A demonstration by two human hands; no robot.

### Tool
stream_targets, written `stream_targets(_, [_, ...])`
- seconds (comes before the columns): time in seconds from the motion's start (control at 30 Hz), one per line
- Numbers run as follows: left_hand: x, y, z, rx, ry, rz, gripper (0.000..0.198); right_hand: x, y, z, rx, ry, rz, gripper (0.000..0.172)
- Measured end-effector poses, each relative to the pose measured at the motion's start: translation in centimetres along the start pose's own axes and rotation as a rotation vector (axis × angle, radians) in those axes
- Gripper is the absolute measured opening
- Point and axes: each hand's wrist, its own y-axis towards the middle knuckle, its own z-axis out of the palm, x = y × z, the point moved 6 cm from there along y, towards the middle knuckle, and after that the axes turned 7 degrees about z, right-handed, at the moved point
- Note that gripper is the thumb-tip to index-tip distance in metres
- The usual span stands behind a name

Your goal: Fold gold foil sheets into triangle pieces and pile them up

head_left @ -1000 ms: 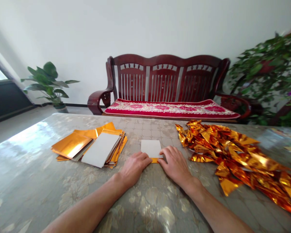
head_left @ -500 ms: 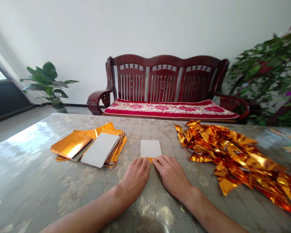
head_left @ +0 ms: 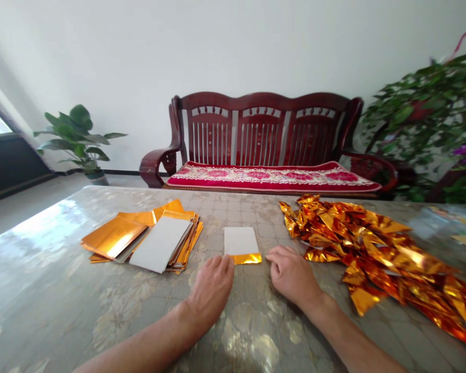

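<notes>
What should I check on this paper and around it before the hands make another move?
1. Small sheet on the table: ok.
2. Gold strip along its near edge: ok, visible.
3. Left hand at the strip's left end: ok.
4. Right hand on the sheet: not ok, just off to the right.
5. Strip creased sharply: cannot tell.
6. Paper stack and gold foil pile apart from the sheet: ok.

No text, label, brand, number or sign can be read anywhere here.
</notes>
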Motion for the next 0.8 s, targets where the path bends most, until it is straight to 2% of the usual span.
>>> stream_targets(0.13, [-0.4,0.2,-0.3,-0.02,-0.073,-0.021,0.025,-0.6,0.7,0.4,-0.007,0.08,0.105,0.018])
stream_targets(0.23, [-1.1,0.4,-0.4,-0.019,-0.137,-0.01,0.021,-0.1,1.0,0.6,-0.029,0.048,0.148,0.017])
stream_targets(0.53, [-2.5,0.4,-0.5,-0.112,-0.254,0.07,0.02,1.0,1.6,1.4,-0.09,0.057,0.137,0.012])
stream_targets(0.7, [-2.2,0.3,-1.0,-0.219,-0.453,0.109,0.024,1.6,1.2,1.6,-0.084,0.037,0.077,0.022])
stream_targets(0.8, [-0.5,0.5,-1.5,-0.367,-0.538,0.035,0.026,1.9,1.1,1.6,-0.033,0.084,0.028,0.023])
